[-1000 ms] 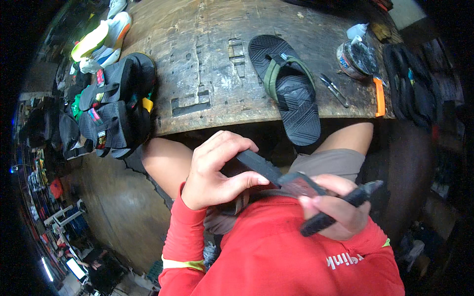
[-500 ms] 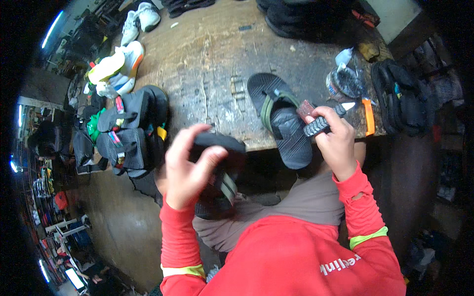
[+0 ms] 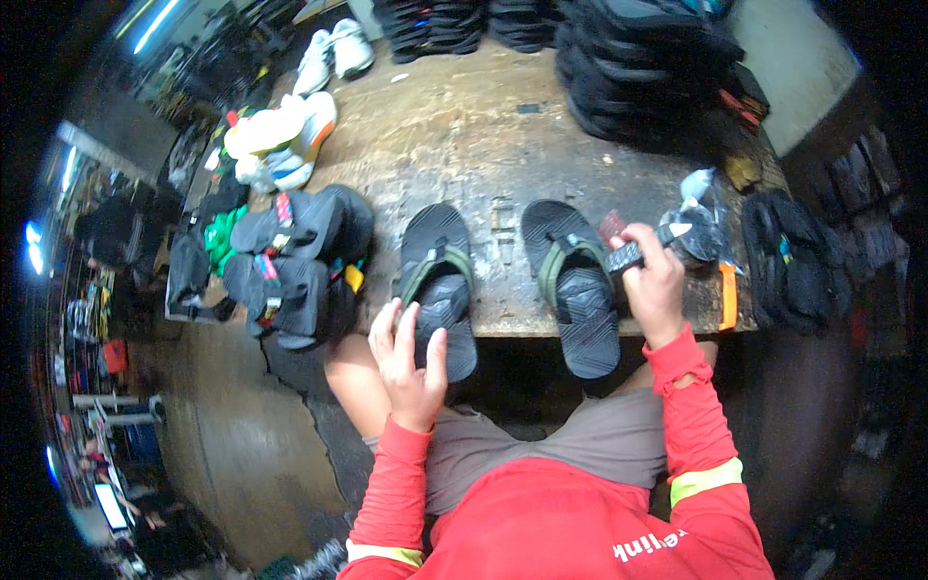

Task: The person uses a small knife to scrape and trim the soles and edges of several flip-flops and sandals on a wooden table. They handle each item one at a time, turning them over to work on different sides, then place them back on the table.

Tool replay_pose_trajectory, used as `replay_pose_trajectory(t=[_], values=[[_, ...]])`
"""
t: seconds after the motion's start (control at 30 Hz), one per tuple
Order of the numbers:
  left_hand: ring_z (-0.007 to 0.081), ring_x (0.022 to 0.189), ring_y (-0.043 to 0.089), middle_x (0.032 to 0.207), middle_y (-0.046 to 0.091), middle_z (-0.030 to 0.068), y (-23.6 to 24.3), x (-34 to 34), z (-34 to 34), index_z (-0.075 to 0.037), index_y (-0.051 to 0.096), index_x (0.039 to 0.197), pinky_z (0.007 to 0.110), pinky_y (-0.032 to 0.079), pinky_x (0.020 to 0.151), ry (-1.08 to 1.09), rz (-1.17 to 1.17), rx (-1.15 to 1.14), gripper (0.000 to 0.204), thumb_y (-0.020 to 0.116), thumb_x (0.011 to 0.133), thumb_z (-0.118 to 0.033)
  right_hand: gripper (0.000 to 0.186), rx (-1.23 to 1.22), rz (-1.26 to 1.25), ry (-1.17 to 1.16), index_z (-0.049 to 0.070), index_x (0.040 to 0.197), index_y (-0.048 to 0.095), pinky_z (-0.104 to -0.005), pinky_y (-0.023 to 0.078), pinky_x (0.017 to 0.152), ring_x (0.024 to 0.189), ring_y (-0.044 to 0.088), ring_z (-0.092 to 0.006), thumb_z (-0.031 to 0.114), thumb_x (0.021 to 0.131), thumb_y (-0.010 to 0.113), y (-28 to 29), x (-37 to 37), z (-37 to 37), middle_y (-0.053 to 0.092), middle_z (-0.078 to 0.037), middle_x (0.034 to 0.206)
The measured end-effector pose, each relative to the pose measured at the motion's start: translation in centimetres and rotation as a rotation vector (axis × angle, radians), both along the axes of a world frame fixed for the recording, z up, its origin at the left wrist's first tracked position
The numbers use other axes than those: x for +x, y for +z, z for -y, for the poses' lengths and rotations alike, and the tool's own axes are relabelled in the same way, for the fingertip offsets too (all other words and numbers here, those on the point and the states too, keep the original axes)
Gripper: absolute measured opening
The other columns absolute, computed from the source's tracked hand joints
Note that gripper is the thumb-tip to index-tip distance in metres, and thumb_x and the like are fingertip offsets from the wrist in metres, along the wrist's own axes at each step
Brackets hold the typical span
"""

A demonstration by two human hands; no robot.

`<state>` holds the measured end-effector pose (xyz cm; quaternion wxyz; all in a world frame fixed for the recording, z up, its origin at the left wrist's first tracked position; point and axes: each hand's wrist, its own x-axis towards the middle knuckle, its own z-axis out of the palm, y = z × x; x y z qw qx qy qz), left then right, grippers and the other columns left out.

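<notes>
Two black flip-flops with olive green straps, a left one (image 3: pixel 447 333) and a right one (image 3: pixel 594 338), lie side by side at the table's near edge, soles down, heels overhanging. My left hand (image 3: pixel 413 377) is at the left flip-flop's outer edge, fingers apart, thumb over its heel part; I cannot tell whether it still touches. My right hand (image 3: pixel 654 285) is closed around a dark tool (image 3: pixel 626 257) with a black-and-white textured grip, beside the right flip-flop. A pale pointed tip (image 3: pixel 674 232) shows above the fingers. Beyond the fingertips is a reddish, blurred piece (image 3: pixel 611 227).
Black sandals with colourful straps (image 3: pixel 290 266) are piled at the left, white sneakers (image 3: pixel 335 53) behind. Tall stacks of black footwear (image 3: pixel 628 72) stand at the back. At the right are a plastic-wrapped pot (image 3: pixel 704 227), an orange-handled tool (image 3: pixel 728 297) and more black sandals (image 3: pixel 788 261).
My left hand has turned over the left flip-flop and set it on the table beside the other. Its fingers have spread. My right hand still holds the tool. The view has shifted.
</notes>
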<state>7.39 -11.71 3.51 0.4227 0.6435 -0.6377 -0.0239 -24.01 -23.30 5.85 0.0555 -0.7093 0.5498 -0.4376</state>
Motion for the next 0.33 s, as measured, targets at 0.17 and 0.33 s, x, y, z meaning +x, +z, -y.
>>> replay_pose_trajectory(t=[0.17,0.33], values=[[0.0308,0.103,0.065,0.112,0.067,0.0177,0.8,1.8,-3.5,0.002,0.068,0.113,0.040,0.051,0.092,0.022,-0.043,0.057,0.025,0.070,0.091,-0.009,0.015,-0.109,-0.073,-0.105,0.004,0.104,0.065,-0.0349,0.052,0.086,0.101,0.070,-0.0325,0.009,0.091,0.071,1.4,1.1,4.9,0.069,-0.020,0.120],[0.0146,0.083,0.069,0.094,0.072,0.0096,-0.8,3.9,-4.3,0.000,0.068,0.122,0.028,0.057,0.076,0.186,-0.686,0.208,0.024,0.059,0.102,-0.008,0.017,-0.034,0.126,-0.032,0.005,0.099,0.064,-0.0428,0.048,0.102,0.115,0.067,-0.0349,0.013,0.090,0.076,-0.7,1.3,1.2,0.068,-0.020,0.127]])
